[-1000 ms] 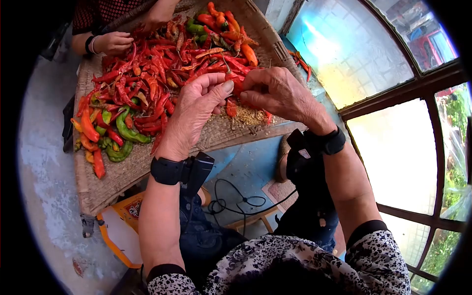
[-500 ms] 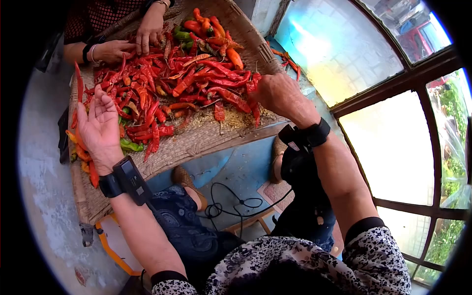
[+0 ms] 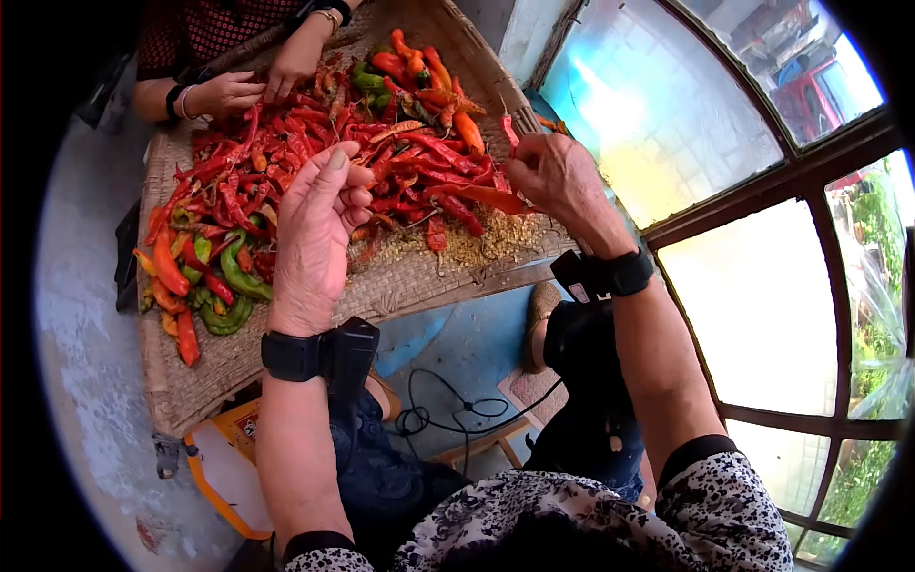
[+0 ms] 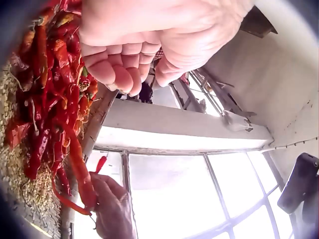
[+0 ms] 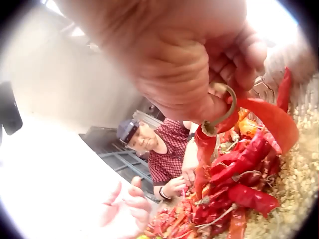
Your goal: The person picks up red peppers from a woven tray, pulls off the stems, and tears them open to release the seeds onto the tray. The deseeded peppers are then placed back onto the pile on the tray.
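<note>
Palm up, the left hand [image 3: 319, 219] hovers over the front of the pepper pile [image 3: 276, 143], its fingers loosely bent with nothing visible in them; the left wrist view shows the same hand [image 4: 164, 40] from close by. At the pile's right side, the right hand [image 3: 564, 186] pinches a long red pepper [image 3: 488, 197]. In the right wrist view, the curved stem [image 5: 230, 107] shows at the thumb of the right hand [image 5: 169, 64], with a wide red pepper [image 5: 274, 122] hanging beside it. Pale seeds [image 3: 486, 238] lie below on the woven tray [image 3: 410, 291].
Across the tray, another person's hands [image 3: 224, 93] touch peppers. Green and orange peppers [image 3: 229, 310] lie at the left and more at the back right. A framed window [image 3: 762, 296] stands at the right; a black cable [image 3: 467, 405] lies on the floor.
The hands were together at a red pepper a second ago, then the left hand swung out over the pile's left side. It is back nearer the middle now, and the right hand has moved slightly right.
</note>
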